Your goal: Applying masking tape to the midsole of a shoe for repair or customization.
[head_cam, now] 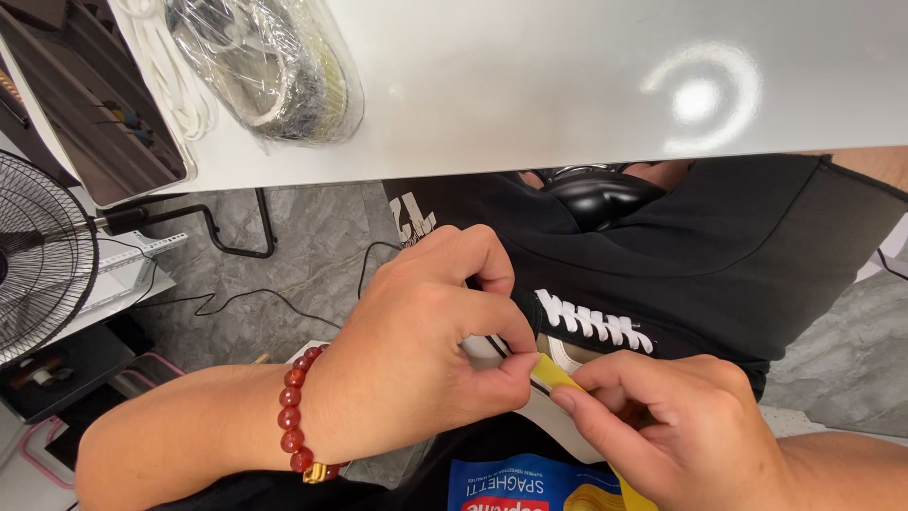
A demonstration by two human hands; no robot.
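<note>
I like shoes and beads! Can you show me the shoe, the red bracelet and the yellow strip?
shoe (594,326), head view, on its white laces.
bracelet (290,414), head view, on the red beads at the wrist.
strip (551,371), head view, on the yellow end pinched between both hands.

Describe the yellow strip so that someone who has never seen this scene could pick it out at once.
Below the white table edge, a black sneaker with white laces rests on the person's lap. Right beside it, the left hand and right hand pinch the yellow strip, the only bright yellow thing between their fingertips.

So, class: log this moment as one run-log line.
left hand: pinches yellow strip | right hand: pinches strip | sneaker: on lap
</note>
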